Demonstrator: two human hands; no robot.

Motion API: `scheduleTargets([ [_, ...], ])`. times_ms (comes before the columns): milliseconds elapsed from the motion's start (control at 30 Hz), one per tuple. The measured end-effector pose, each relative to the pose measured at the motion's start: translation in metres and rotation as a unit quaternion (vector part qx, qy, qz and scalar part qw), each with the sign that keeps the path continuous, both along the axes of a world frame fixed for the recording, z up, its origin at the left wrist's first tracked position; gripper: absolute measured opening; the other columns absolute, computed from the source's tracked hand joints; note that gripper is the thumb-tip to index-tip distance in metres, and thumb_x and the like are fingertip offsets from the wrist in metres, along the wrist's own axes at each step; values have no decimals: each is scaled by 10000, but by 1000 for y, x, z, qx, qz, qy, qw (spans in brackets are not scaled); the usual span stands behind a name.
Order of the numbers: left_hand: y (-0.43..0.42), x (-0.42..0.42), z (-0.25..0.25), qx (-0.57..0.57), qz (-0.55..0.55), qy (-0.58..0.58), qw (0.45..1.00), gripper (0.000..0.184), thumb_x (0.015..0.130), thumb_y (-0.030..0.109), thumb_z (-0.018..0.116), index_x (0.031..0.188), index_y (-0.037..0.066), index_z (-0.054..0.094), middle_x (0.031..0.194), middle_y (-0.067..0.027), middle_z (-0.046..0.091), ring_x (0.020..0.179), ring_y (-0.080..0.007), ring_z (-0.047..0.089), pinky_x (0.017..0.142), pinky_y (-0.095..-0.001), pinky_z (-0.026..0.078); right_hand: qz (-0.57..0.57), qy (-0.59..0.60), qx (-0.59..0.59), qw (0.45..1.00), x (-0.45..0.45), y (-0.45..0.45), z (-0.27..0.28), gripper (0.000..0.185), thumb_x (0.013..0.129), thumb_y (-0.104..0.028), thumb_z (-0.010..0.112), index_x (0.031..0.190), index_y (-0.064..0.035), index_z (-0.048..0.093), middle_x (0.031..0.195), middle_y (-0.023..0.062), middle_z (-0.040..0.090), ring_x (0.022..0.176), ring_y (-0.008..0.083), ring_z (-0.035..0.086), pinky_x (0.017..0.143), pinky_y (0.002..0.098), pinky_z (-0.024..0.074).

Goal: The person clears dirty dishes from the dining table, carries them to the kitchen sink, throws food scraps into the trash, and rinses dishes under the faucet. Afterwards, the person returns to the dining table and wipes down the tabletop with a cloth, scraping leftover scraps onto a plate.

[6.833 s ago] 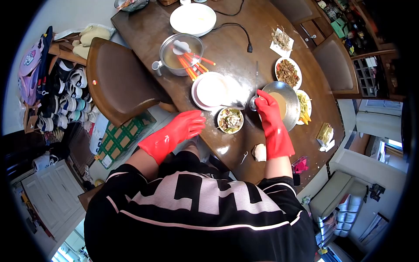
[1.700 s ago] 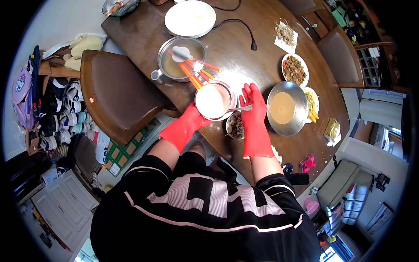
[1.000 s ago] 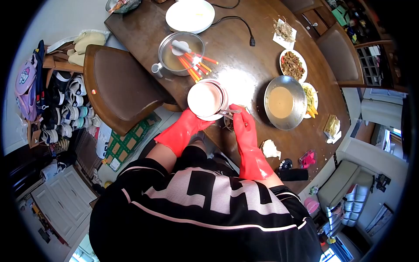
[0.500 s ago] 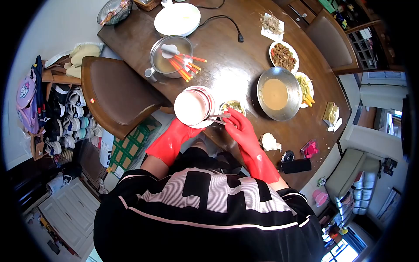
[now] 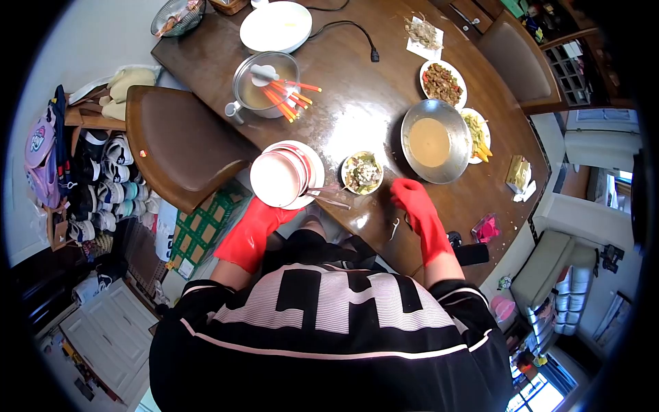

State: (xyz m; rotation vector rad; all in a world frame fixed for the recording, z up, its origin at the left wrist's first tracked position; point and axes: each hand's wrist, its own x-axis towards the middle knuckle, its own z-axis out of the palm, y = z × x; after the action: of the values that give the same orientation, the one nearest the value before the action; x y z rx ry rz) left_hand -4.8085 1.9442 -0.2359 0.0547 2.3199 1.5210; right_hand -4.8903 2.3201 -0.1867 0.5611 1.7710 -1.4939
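Bowl stack (image 5: pixel 276 178) is right above L hand (image 5: pixel 264 221), touching; grip closed on its underside, fingers mostly hidden. Plate (image 5: pixel 318 168) under the bowls, utensils (image 5: pixel 329 200) poking out R side. R hand (image 5: pixel 414 200): grip's fingers curled, can't tell how tight or if anything's in it; it's near small food bowl (image 5: pixel 344 168) & metal bowl (image 5: pixel 456 141) w/ tan liquid. Brown wood table (image 5: pixel 343 86) has pot (image 5: pixel 240 93) w/ orange chopsticks (image 5: pixel 282 98), big white plate (image 5: pixel 274 27). Room: chair (image 5: pixel 182 141) & shoes (image 5: pixel 113 182) L side, sofa (image 5: pixel 549 268) R. Both arms reach fwd; R wrist bent slightly inward.
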Motion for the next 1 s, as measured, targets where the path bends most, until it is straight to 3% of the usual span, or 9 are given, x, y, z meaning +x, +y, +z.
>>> scheduleTargets([
  [33,-5,3,-2,123,17,-28,992,676,922,264,598,1556,221,369,1564,-35,436,1448,-238,402,1231,-430,304,35,-28,4,999,-3,-1,-15,417,950,-327,694,1242,-33,652,1099,106,706,886,201,678,742,321,537],
  [133,-24,6,-30,-38,-121,-67,990,654,945,258,561,1564,200,354,1566,-34,430,1455,-229,392,1231,-416,306,77,-123,-9,989,-20,-14,-25,349,948,-281,675,1171,-12,666,1004,98,709,741,184,677,623,296,539],
  [200,-22,12,-34,244,23,-209,947,625,978,259,505,1575,183,335,1579,-24,412,1463,-218,376,1228,-403,314,97,-157,-16,983,-28,-18,-49,324,952,-286,638,1133,-19,668,970,106,721,664,210,683,553,307,542],
  [300,-28,20,-23,355,70,-260,895,625,982,284,513,1573,188,337,1580,-28,409,1452,-225,390,1226,-409,319,130,-187,34,973,-38,-35,-61,286,960,-251,588,1092,-9,665,900,107,730,609,230,677,501,312,525],
  [400,-24,29,4,557,230,-279,747,679,959,354,597,1566,189,339,1571,-56,418,1434,-250,414,1217,-440,328,145,-206,38,967,-44,-42,-66,267,966,-223,552,1023,3,683,858,115,733,602,229,679,484,310,515],
  [467,-21,20,10,168,82,-127,974,727,928,470,600,1556,197,354,1585,-73,400,1445,-289,400,1229,-470,303,139,-218,35,965,-46,-44,-79,261,961,-199,535,964,6,697,828,122,735,583,225,675,465,314,499],
  [533,-10,6,31,-76,0,-80,994,803,877,515,661,1550,198,358,1582,-77,404,1446,-304,398,1232,-480,298,135,-204,38,969,-45,-47,-82,275,973,-198,523,958,12,701,820,132,741,574,222,672,461,318,491],
  [600,2,-10,66,-131,0,-168,977,906,805,489,780,1545,192,352,1561,-67,430,1436,-297,407,1224,-469,313,129,-163,44,977,-40,-50,-78,300,999,-220,516,1005,20,697,835,143,752,575,220,670,473,321,490],
  [1000,-2,-42,56,80,21,-201,976,788,828,435,774,1476,183,403,1361,-55,474,1228,-266,441,1070,-441,362,11,-99,59,993,-9,-50,-50,242,887,-111,517,885,23,718,730,135,733,513,184,630,446,310,429],
])
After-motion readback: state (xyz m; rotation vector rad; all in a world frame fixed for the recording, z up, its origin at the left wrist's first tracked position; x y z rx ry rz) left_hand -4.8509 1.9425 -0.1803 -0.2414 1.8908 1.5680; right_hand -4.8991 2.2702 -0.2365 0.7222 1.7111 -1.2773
